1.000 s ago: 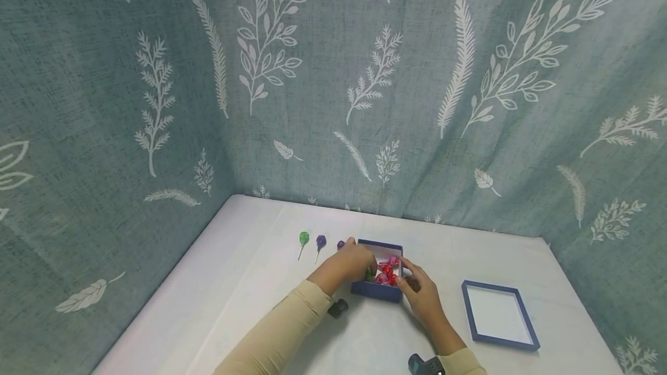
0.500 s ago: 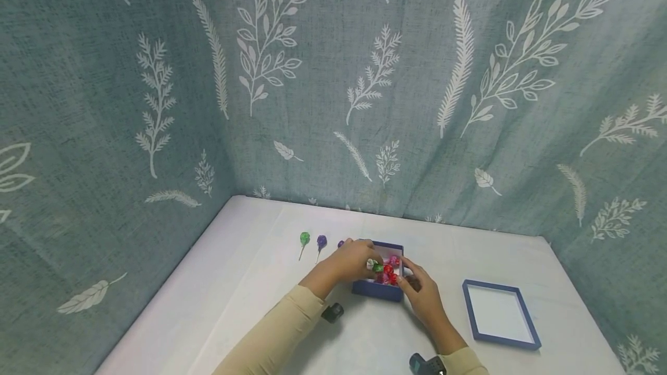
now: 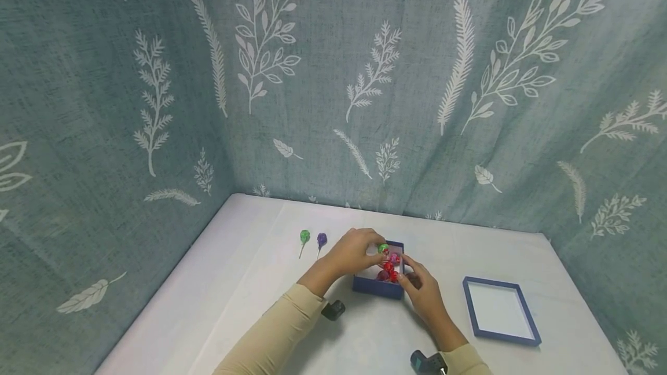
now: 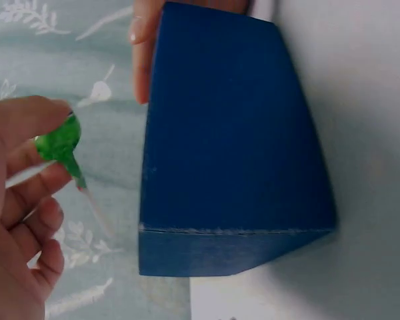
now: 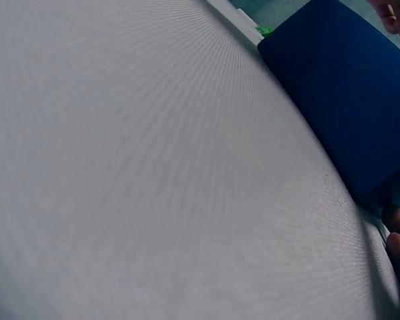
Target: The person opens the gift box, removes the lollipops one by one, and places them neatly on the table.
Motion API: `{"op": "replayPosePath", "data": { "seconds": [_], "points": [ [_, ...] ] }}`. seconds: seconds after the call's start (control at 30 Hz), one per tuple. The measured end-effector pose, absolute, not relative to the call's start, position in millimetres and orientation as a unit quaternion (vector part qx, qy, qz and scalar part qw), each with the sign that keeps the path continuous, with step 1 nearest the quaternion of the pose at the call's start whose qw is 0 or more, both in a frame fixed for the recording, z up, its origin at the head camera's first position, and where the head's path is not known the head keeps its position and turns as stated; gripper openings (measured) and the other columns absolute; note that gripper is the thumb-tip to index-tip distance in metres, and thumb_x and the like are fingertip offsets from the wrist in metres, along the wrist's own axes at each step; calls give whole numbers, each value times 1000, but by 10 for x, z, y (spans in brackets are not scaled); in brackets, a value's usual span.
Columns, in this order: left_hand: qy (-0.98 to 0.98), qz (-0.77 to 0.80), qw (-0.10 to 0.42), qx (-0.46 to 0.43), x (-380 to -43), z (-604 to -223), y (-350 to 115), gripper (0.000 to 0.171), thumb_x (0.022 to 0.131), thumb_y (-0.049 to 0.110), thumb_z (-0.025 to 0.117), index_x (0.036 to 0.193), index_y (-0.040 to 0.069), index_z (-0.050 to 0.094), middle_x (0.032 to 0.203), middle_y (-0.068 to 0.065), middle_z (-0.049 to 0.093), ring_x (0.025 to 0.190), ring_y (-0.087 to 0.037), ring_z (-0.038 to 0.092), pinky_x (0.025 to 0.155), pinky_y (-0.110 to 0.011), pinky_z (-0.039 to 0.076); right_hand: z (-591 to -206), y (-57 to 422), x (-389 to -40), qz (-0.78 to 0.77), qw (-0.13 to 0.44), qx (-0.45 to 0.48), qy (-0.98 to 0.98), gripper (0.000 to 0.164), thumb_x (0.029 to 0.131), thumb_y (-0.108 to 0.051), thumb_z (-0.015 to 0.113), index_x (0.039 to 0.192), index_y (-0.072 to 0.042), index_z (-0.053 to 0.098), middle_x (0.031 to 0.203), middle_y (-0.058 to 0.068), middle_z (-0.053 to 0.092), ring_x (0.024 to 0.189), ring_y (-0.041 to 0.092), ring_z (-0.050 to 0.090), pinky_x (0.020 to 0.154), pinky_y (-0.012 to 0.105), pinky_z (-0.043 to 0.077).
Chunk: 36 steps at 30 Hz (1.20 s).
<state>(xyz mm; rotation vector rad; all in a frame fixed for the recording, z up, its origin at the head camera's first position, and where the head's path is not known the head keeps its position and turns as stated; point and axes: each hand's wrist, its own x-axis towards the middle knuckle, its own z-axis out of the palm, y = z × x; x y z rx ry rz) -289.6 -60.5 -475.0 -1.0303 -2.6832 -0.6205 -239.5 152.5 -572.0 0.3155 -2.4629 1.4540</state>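
Note:
A green-wrapped lollipop (image 4: 59, 139) is pinched between thumb and fingers of my left hand (image 3: 355, 252), its stick slanting down in the left wrist view. In the head view this hand is over the blue box (image 3: 377, 287), near its back part. Inside the box lie several red and pink lollipops (image 3: 388, 267); my left hand covers part of the interior. My right hand (image 3: 426, 294) grips the box at its right wall, thumb by the front corner and fingers along the rim. The right wrist view shows fingertips (image 5: 399, 247) beside the box's lower corner.
Left of the box, a green lollipop (image 3: 304, 236) and a purple lollipop (image 3: 322, 239) lie on the white table (image 3: 250, 282). A blue-rimmed lid (image 3: 501, 309) with a white inside lies at the right. Patterned curtain (image 3: 323, 74) hangs behind the table.
My left hand has lifted the green lollipop from the box's left side and carried it toward the back right. My right hand stays on the box wall.

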Motion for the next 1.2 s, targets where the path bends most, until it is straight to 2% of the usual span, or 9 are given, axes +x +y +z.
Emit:
{"op": "replayPosePath", "data": {
  "seconds": [0.2, 0.4, 0.53, 0.67, 0.77, 1.07, 1.2],
  "points": [
    [-892, -225, 135, -369, -2885, -4666, -644, 35, 95, 29, 62, 128, 19, 64, 114, 3, 66, 100, -12, 63, 88, -34, 49, -5693, 1498, -2412, 506, 126, 109, -846, 48, 94, -26, 65, 140, -17, 54, 130, 9, 59, 95, 19, 64, 83, 39, 53],
    [-891, -245, 121, -362, -2896, -4624, -730, 30, 100, 30, 56, 127, 20, 65, 110, 5, 65, 94, -12, 62, 82, -30, 49, -5704, 1473, -2431, 511, 124, 116, -843, 48, 94, -25, 65, 140, -15, 54, 130, 9, 59, 94, 19, 64, 82, 37, 53],
    [-894, -274, 109, -337, -2908, -4602, -827, 30, 101, 32, 53, 126, 19, 65, 110, 5, 64, 91, -9, 58, 79, -30, 49, -5722, 1471, -2437, 510, 118, 111, -845, 49, 94, -25, 65, 140, -15, 53, 132, 10, 58, 96, 21, 64, 85, 41, 52],
    [-888, -321, 109, -309, -2923, -4564, -939, 32, 103, 32, 49, 127, 17, 65, 106, 6, 62, 78, -11, 50, 69, -29, 44, -5715, 1481, -2423, 506, 109, 97, -850, 49, 94, -25, 65, 141, -17, 52, 134, 9, 57, 100, 23, 63, 89, 44, 50],
    [-886, -347, 113, -288, -2931, -4547, -1029, 35, 103, 33, 48, 127, 13, 64, 101, 5, 61, 74, -12, 47, 66, -31, 42, -5708, 1496, -2404, 501, 110, 92, -853, 49, 94, -25, 65, 141, -17, 53, 134, 8, 57, 102, 24, 63, 90, 44, 49],
    [-891, -379, 123, -218, -3008, -4626, -1426, 39, 103, 33, 49, 135, 12, 56, 98, -1, 65, 61, -11, 49, 60, -32, 44, -5705, 1524, -2389, 489, 127, 96, -858, 49, 94, -23, 65, 141, -17, 52, 133, 9, 57, 96, 21, 63, 84, 42, 52],
    [-896, -392, 121, -166, -3020, -4710, -1687, 34, 102, 33, 50, 129, 14, 58, 98, -3, 67, 63, -13, 52, 59, -34, 44, -5710, 1503, -2391, 498, 125, 97, -853, 50, 93, -21, 66, 140, -16, 53, 132, 10, 58, 93, 20, 63, 82, 40, 53]
  ]
}}
